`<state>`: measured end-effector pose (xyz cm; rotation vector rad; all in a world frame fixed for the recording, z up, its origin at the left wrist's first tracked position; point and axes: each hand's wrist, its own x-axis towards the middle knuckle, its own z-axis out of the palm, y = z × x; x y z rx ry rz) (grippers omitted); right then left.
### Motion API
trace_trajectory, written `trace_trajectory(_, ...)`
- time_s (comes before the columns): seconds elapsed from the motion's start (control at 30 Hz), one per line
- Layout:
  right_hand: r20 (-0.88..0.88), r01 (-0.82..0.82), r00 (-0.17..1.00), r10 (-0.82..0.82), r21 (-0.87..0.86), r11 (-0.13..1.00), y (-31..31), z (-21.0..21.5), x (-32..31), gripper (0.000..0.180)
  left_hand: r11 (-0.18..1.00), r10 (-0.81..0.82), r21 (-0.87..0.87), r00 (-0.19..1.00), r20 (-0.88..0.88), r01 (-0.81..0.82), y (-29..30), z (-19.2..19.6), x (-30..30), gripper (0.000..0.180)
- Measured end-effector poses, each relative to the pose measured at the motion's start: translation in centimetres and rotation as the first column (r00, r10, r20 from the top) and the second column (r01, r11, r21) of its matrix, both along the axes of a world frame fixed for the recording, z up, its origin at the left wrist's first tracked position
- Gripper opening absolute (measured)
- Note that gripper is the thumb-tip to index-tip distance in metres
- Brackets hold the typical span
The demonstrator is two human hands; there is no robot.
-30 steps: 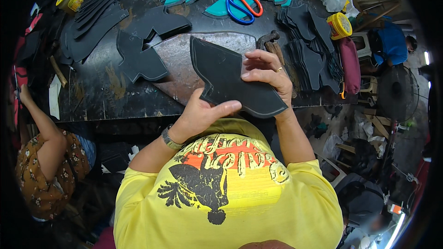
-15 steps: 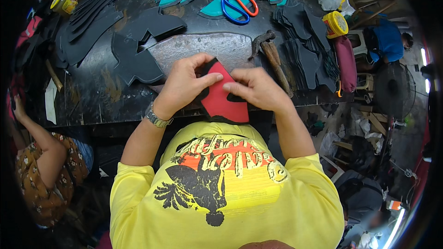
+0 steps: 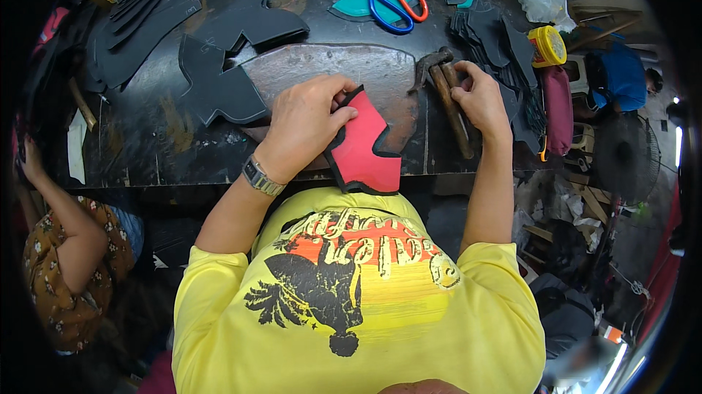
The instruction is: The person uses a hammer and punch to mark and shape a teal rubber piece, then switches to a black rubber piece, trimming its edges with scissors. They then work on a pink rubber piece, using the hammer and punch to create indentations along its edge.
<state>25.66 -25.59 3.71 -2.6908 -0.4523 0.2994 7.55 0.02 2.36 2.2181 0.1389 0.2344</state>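
Your left hand (image 3: 307, 116) grasps the red piece (image 3: 371, 153) by its upper left part, thumb laid on the red face, fingers bent around the dark border. The piece sits at the front edge of the bench (image 3: 150, 153), its lower end reaching past that edge toward your shirt (image 3: 358, 262). Your left forearm slants inward from the lower left, the watch (image 3: 261, 176) on its wrist, the back of the hand turned up.

Your right forearm runs almost straight toward the bench's far edge. Your right hand (image 3: 480, 98) is loosely curled, thumb and forefinger pointing left, right beside the handle of the hammer (image 3: 455, 112); whether it touches or grips anything, you cannot tell from here. The hammer lies right of the slab (image 3: 351, 63), its handle pointing to the front edge.
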Motion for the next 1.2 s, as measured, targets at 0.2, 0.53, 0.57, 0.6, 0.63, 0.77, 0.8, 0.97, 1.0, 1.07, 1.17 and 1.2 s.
trace_trajectory(0.2,0.117,-0.015,0.993,-0.031,0.374,0.927,0.5,2.9,-2.7,0.045,0.998,0.035,0.059,0.999,0.040,-0.037,0.3,-0.3,-0.3,0.030)
trace_trajectory(0.53,-0.031,-0.266,0.909,0.416,0.725,0.636,5.3,0.0,-10.2,0.022,0.998,0.051,0.022,0.995,0.090,-0.054,-0.4,-0.8,-0.2,0.022)
trace_trajectory(0.57,-0.062,-0.198,0.912,0.407,0.801,0.565,5.3,-0.3,-10.2,0.020,0.997,0.059,0.035,0.991,0.118,-0.064,-0.6,-0.9,-0.4,0.021)
trace_trajectory(0.6,-0.082,-0.232,0.896,0.436,0.751,0.618,5.1,-0.4,-10.2,0.019,0.997,0.061,0.043,0.988,0.144,-0.068,-0.7,-0.9,-0.5,0.020)
trace_trajectory(0.63,-0.033,-0.308,0.875,0.482,0.730,0.610,4.9,-0.5,-10.2,0.018,0.995,0.051,0.071,0.977,0.208,-0.067,-0.8,-1.0,-0.5,0.020)
trace_trajectory(0.77,-0.018,-0.373,0.864,0.502,0.648,0.665,4.3,-0.2,-10.0,0.015,0.987,0.001,0.151,0.946,0.325,-0.053,-1.0,-1.6,-0.7,0.021)
trace_trajectory(0.8,-0.029,-0.275,0.905,0.424,0.721,0.636,4.5,-0.4,-9.9,0.014,0.984,-0.009,0.169,0.947,0.323,-0.048,-1.1,-1.7,-0.8,0.021)
trace_trajectory(0.97,-0.139,0.025,0.954,0.265,0.919,0.393,6.2,-2.3,-9.4,0.012,0.983,-0.080,0.179,0.950,0.301,0.026,-0.9,-1.7,-0.9,0.028)
trace_trajectory(1.0,-0.095,-0.021,0.958,0.269,0.918,0.396,6.5,-2.6,-9.3,0.011,0.984,-0.090,0.173,0.954,0.287,0.041,-0.9,-1.7,-0.9,0.029)
trace_trajectory(1.07,-0.003,-0.127,0.960,0.281,0.886,0.445,6.7,-3.0,-9.1,0.011,0.985,-0.093,0.164,0.958,0.271,0.049,-1.0,-1.6,-0.9,0.030)
trace_trajectory(1.17,0.025,-0.172,0.952,0.305,0.867,0.467,6.7,-3.1,-8.9,0.010,0.986,-0.101,0.151,0.962,0.252,0.065,-0.9,-1.6,-0.9,0.030)
trace_trajectory(1.2,0.049,-0.195,0.952,0.301,0.856,0.478,6.7,-3.1,-8.9,0.011,0.987,-0.109,0.145,0.963,0.248,0.074,-0.8,-1.6,-0.8,0.030)
